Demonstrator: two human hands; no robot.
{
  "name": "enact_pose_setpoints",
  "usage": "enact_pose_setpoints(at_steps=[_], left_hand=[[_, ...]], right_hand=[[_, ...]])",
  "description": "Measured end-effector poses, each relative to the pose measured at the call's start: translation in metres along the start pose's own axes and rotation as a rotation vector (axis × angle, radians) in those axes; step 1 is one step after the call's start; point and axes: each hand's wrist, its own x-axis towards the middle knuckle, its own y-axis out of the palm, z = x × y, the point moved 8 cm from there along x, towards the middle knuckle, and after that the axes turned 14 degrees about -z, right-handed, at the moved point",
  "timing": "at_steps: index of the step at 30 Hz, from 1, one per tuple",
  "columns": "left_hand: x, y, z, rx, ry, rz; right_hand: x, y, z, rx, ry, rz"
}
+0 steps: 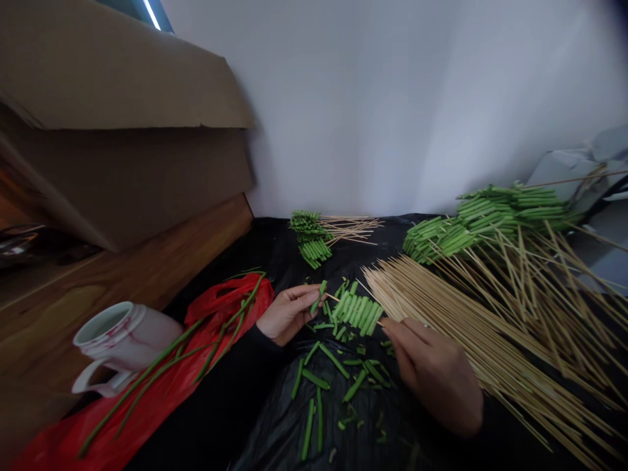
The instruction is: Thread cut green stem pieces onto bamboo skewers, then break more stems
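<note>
In the head view, the person's 2 bare hands work low in the frame over a crinkled, glossy black plastic sheet (314, 418). The left hand (288, 314), left of centre, has its fingers curled toward the thumb, pinching a short green stalk piece (318, 297) near the tip of a thin bamboo skewer (354, 307). The right hand (434, 373) lies with its fingers pressed together at the skewer's far end, and those fingertips (392, 330) hide where it ends. The skewer crosses a tight row of smooth, tube-shaped cut green pieces (356, 314), though I cannot tell whether it passes through them. Loose pieces (318, 373) are scattered below on the sheet. A large fan of pale, straight bamboo skewers (456, 314) spreads across the right side, running out of the frame. Bundles of skewered green pieces (490, 216) lie at upper right, and a smaller bundle (309, 239) sits at top centre. Long uncut green stalks (167, 366) lie across a shiny red plastic bag (235, 301) at lower left, beside a white mug with a red pattern (122, 343). A cardboard box (122, 85) fills the upper left, against a white wall (392, 98).
</note>
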Motion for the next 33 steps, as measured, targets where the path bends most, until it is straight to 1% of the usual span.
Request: enact_pose_setpoints(at_steps=[12,20,26,33], left_hand=[[-0.001,0.001,0.001,0.022,0.003,0.003],[-0.001,0.002,-0.003,0.041,0.08,-0.027],[-0.001,0.003,0.002,0.078,0.087,0.008],[-0.001,0.003,0.004,0.126,0.139,0.002]], right_hand=[[-0.002,0.004,-0.001,0.001,0.009,0.035],[-0.003,0.006,0.0,0.006,0.016,0.081],[-0.004,0.009,0.001,0.007,0.032,0.102],[-0.006,0.011,0.0,-0.013,0.038,0.114]])
